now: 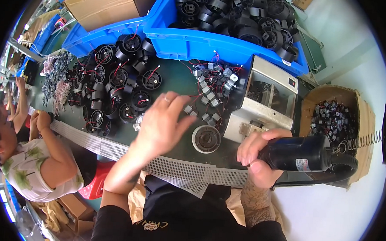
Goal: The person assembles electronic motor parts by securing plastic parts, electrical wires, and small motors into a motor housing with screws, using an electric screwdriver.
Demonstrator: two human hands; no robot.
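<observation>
My left hand hovers over the green table with its fingers spread, slightly smeared by motion. I see nothing held in it. Just right of it lies a cluster of small grey motors with red wires. My right hand grips a black electric screwdriver, held almost level, its cable hanging from the back end. Between my hands, near the table edge, sits a round white fixture with a dark round part in it. Directly beyond my right hand stands a metal screw feeder with a clear window.
Black round housings with red wires are heaped to the left. Behind stand blue bins of black parts. A cardboard box of motors is at right, near a coiled spring. A co-worker sits at left.
</observation>
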